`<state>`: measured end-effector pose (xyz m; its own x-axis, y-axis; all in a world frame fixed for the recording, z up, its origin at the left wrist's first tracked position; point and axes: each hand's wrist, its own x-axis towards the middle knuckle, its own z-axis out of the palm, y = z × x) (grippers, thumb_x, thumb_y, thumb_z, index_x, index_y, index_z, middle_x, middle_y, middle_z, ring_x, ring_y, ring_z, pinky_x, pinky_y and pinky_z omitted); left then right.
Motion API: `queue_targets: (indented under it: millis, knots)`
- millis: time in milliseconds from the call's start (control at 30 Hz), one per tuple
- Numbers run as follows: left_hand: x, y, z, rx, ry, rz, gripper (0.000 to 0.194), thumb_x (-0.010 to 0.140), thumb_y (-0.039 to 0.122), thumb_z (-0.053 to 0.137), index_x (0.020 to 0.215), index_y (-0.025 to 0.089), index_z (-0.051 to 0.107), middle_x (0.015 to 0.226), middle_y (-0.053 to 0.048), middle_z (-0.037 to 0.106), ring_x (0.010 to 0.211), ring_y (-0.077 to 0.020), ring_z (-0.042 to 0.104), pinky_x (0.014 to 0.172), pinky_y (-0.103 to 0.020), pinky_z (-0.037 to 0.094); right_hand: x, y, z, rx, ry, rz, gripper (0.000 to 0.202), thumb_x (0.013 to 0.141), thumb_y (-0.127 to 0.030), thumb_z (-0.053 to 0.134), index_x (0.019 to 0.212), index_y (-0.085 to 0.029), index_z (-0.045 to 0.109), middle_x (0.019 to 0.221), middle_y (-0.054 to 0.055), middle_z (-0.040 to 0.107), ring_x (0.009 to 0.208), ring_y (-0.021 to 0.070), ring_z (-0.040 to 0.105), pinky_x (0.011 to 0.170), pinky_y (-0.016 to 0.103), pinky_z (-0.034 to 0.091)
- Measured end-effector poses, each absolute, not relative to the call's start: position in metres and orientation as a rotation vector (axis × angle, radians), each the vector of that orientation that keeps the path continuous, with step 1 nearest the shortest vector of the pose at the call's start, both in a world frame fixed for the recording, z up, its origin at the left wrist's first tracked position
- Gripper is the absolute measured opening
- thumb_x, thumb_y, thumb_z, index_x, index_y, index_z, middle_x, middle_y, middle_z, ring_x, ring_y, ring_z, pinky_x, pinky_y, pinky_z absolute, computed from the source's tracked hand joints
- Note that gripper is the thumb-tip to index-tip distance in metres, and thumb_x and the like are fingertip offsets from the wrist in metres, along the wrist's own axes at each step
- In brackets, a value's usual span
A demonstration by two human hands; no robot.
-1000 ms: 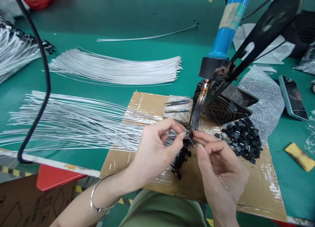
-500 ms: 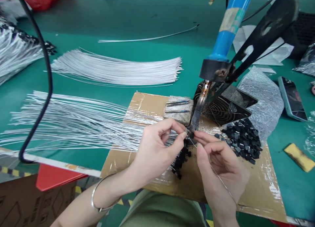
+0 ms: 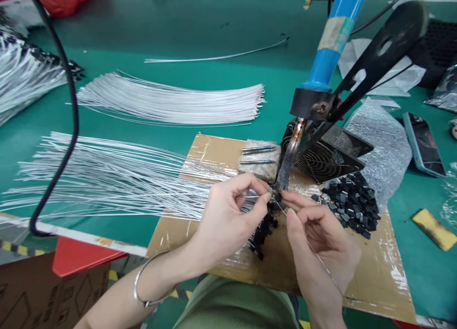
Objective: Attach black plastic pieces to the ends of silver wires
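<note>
Two hands are closed to fingertip pinches: the left hand (image 3: 232, 219) holds one white wire (image 3: 251, 196), long axis left to right, and the right hand (image 3: 321, 238) holds one thin metal wire (image 3: 317, 256), slanting from near right to far left. One blue-handled soldering iron (image 3: 324, 62) points its tip (image 3: 283, 176) down just beyond both sets of fingertips, neither hand clearly nearer, beside one small black piece (image 3: 277, 197); contact cannot be told. One spread of white wires (image 3: 124, 176) lies left, one heap of black parts (image 3: 352, 200) right.
</note>
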<state>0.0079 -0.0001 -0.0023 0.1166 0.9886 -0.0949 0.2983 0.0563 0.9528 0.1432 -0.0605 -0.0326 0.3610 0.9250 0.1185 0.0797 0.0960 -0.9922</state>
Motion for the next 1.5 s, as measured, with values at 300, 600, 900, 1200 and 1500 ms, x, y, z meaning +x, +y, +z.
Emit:
queue_targets:
  millis: [300,600,900,1200,1500]
  knots:
    - [0.0075,-0.0004,-0.0018,1.403,1.358,0.899,0.011,0.083,0.02,0.065,0.072,0.018,0.067,0.078,-0.005,0.075,0.064,-0.0157,0.061,0.053,-0.027,0.038,0.1412,-0.0613,-0.0321,-1.337,-1.028,0.781,0.017,0.094,-0.014,0.071,0.079,-0.022,0.066,0.115,0.006,0.082,0.108,0.0177,0.078,0.094,0.027,0.061]
    - [0.0066,-0.0007,-0.0017,1.395,1.341,0.922,0.011,0.084,0.019,0.065,0.073,0.017,0.068,0.077,-0.004,0.075,0.064,-0.0147,0.06,0.057,-0.027,0.042,0.14,-0.0603,-0.0323,-1.363,-1.027,0.759,0.016,0.093,-0.015,0.072,0.079,-0.022,0.066,0.114,0.008,0.082,0.107,0.0203,0.078,0.096,0.032,0.061]
    - [0.0067,-0.0021,-0.0005,1.401,1.345,0.93,0.011,0.083,0.019,0.066,0.072,0.018,0.068,0.077,-0.004,0.076,0.064,-0.015,0.062,0.055,-0.026,0.042,0.1395,-0.0615,-0.0324,-1.352,-1.017,0.767,0.016,0.092,-0.015,0.073,0.079,-0.022,0.066,0.113,0.007,0.082,0.108,0.0194,0.078,0.094,0.03,0.062]
    - [0.0074,-0.0015,-0.0018,1.418,1.361,0.929,0.011,0.082,0.017,0.066,0.071,0.017,0.068,0.077,-0.003,0.076,0.06,-0.0124,0.057,0.053,-0.024,0.039,0.1403,-0.06,-0.0346,-1.345,-1.015,0.781,0.017,0.093,-0.014,0.072,0.079,-0.022,0.066,0.113,0.006,0.082,0.107,0.0183,0.078,0.095,0.029,0.061]
    - [0.0077,-0.0025,-0.0017,1.423,1.345,0.948,0.012,0.082,0.016,0.067,0.071,0.018,0.068,0.076,-0.003,0.075,0.063,-0.013,0.06,0.056,-0.023,0.044,0.139,-0.0606,-0.0316,-1.384,-1.01,0.742,0.016,0.092,-0.019,0.074,0.078,-0.022,0.067,0.111,0.009,0.083,0.103,0.0214,0.079,0.094,0.034,0.061]
